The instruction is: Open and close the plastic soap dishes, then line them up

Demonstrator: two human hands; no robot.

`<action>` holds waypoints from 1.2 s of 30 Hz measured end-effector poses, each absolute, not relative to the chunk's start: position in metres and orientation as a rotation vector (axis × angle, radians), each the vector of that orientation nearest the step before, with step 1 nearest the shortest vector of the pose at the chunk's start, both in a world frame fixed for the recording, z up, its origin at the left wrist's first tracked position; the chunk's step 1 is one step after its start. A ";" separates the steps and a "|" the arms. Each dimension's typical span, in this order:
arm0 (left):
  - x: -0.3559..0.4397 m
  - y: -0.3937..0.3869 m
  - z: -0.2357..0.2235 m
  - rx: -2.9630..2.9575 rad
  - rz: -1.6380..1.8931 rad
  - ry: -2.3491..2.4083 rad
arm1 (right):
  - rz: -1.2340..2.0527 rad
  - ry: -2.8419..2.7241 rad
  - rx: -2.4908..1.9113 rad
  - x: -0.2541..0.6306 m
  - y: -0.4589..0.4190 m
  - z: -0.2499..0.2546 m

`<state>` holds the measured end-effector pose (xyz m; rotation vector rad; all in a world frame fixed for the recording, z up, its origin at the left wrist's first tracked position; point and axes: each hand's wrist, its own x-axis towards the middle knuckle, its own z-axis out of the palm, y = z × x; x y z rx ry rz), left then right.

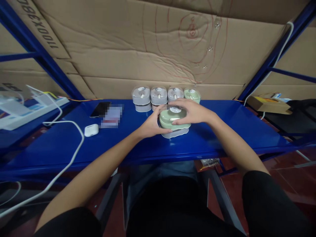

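Note:
A light green oval box with a clear cover and a round white label is between my two hands, above the front part of the blue table. My left hand wraps round its left side, thumb along the front. From the right, my right hand curls over the top and right side. Below the green box shows a greyish piece with a pale wavy rim; whether it is a separate part I cannot tell. Behind stand several similar boxes in a row: grey ones and a green one at the right end.
On the blue table to the left lie a white earphone case, a dark phone and a blurred-out flat item. A white cable crosses the left side. Cardboard walls the back; an open carton sits at right.

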<state>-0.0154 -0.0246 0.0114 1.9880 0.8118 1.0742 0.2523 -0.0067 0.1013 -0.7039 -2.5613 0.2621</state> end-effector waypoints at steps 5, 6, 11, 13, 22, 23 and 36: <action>-0.015 -0.023 0.006 1.964 1.074 0.840 | 0.292 -2.574 -0.724 0.247 -0.004 0.088; -0.014 -0.024 0.007 1.967 1.072 0.843 | 0.284 -2.568 -0.737 0.249 -0.006 0.085; -0.014 -0.028 0.011 1.984 1.063 0.828 | 0.270 -2.548 -0.810 0.255 -0.012 0.076; -0.014 -0.028 0.011 1.982 1.056 0.812 | 0.272 -2.547 -0.836 0.258 -0.016 0.075; -0.017 -0.032 0.006 2.203 0.832 1.000 | -0.056 -1.910 -1.442 0.368 -0.009 0.074; -0.015 -0.034 0.007 2.226 0.801 1.015 | -0.077 -1.765 -1.646 0.383 0.000 0.070; -0.007 -0.044 0.008 2.383 0.710 1.021 | 0.145 -1.511 -2.258 0.355 0.095 0.046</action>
